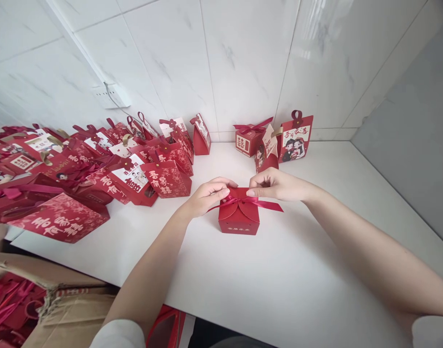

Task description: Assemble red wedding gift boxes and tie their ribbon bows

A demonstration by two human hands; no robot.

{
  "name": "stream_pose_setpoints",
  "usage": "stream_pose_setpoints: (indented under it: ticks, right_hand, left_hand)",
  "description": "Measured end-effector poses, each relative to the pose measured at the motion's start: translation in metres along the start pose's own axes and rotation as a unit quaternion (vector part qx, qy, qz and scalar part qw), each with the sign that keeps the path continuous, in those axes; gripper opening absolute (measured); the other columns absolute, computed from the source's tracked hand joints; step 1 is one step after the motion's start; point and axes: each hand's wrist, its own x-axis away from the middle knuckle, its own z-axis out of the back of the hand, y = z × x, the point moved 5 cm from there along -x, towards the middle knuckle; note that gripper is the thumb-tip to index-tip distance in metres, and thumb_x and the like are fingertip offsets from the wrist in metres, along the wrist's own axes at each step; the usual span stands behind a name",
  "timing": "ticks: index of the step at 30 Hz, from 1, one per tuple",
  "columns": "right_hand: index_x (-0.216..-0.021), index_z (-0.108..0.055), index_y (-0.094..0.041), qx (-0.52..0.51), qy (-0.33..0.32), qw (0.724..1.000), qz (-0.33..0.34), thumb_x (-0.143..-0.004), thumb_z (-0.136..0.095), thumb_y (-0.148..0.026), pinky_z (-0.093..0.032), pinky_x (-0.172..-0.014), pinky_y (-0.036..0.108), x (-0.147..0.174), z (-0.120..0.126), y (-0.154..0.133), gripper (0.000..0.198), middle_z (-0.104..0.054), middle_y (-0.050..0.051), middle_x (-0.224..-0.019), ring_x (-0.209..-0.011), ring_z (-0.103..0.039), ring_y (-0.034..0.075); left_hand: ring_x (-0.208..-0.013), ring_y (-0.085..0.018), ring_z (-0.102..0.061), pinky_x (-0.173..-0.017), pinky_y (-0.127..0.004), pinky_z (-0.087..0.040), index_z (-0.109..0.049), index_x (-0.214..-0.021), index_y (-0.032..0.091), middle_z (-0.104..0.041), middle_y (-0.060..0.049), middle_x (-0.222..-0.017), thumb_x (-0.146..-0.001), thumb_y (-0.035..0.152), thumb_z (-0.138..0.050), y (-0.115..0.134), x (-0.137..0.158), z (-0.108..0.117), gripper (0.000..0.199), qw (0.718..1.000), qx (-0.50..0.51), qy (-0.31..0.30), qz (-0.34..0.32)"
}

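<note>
A small red gift box [239, 220] with petal-shaped top flaps stands on the white table [279, 280] in the middle. A red ribbon [268, 205] crosses its top, one tail trailing off to the right. My left hand [207, 195] pinches the ribbon at the box's top left. My right hand [275, 184] pinches the ribbon at the top right, just over the flaps. Both hands touch the box top.
Several red gift boxes and bags [134, 169] crowd the table's left side. Three more [275, 140] stand by the tiled back wall. A cardboard carton [62, 304] with red packaging sits below the table at lower left. A wall socket [112, 95] is mounted on the left wall.
</note>
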Motion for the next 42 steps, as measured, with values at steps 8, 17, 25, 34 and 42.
stream_pose_setpoints:
  ticks: [8, 17, 25, 34, 42]
  right_hand:
    - [-0.077, -0.062, -0.014, -0.074, -0.111, 0.991, -0.020, -0.088, -0.063, -0.047, -0.025, -0.044, 0.021, 0.002, -0.007, 0.003, 0.034, -0.042, -0.008, -0.047, -0.042, -0.034, 0.006]
    - [-0.071, -0.046, -0.018, -0.066, -0.114, 0.991, -0.023, -0.089, -0.061, -0.046, -0.024, -0.047, 0.021, 0.001, -0.012, 0.005, 0.037, -0.043, -0.008, -0.052, -0.048, -0.033, 0.006]
    - [-0.067, -0.042, -0.018, -0.072, -0.072, 0.994, 0.024, -0.090, -0.060, -0.046, -0.021, -0.050, 0.024, -0.008, -0.014, 0.013, 0.040, -0.032, -0.008, -0.058, -0.053, -0.025, 0.007]
    - [-0.066, -0.040, -0.019, -0.046, -0.078, 0.995, 0.036, -0.091, -0.059, -0.047, -0.020, -0.050, 0.024, -0.008, -0.013, 0.012, 0.042, -0.031, -0.008, -0.057, -0.052, -0.024, 0.007]
    - [-0.069, -0.044, -0.018, -0.106, -0.050, 0.993, 0.001, -0.089, -0.062, -0.046, -0.020, -0.046, 0.022, -0.002, -0.001, 0.001, 0.039, -0.033, -0.009, -0.055, -0.050, -0.025, 0.006]
  left_hand:
    - [-0.105, -0.020, -0.058, -0.086, -0.032, -0.050, -0.065, -0.078, 0.014, -0.053, -0.011, -0.128, -0.089, 0.044, -0.056, -0.007, 0.000, 0.001, 0.034, 0.999, 0.040, -0.023, 0.025]
    - [-0.103, -0.020, -0.057, -0.091, -0.033, -0.046, -0.053, -0.062, 0.014, -0.055, -0.009, -0.120, -0.089, 0.040, -0.058, 0.000, 0.000, -0.004, 0.038, 0.998, 0.028, -0.050, -0.013]
    - [-0.107, -0.022, -0.056, -0.097, -0.036, -0.042, -0.051, -0.054, 0.014, -0.055, -0.008, -0.120, -0.080, 0.035, -0.069, -0.008, -0.003, 0.004, 0.038, 0.997, 0.062, -0.017, -0.040]
    - [-0.124, -0.029, -0.047, -0.105, -0.042, -0.036, -0.047, -0.051, 0.015, -0.056, -0.009, -0.117, -0.077, 0.034, -0.070, -0.019, -0.005, -0.003, 0.040, 0.983, 0.178, -0.030, -0.019]
    - [-0.123, -0.028, -0.047, -0.108, -0.042, -0.033, -0.062, -0.072, 0.017, -0.052, -0.011, -0.125, -0.085, 0.037, -0.061, -0.011, -0.003, 0.010, 0.024, 0.994, 0.101, -0.031, -0.027]
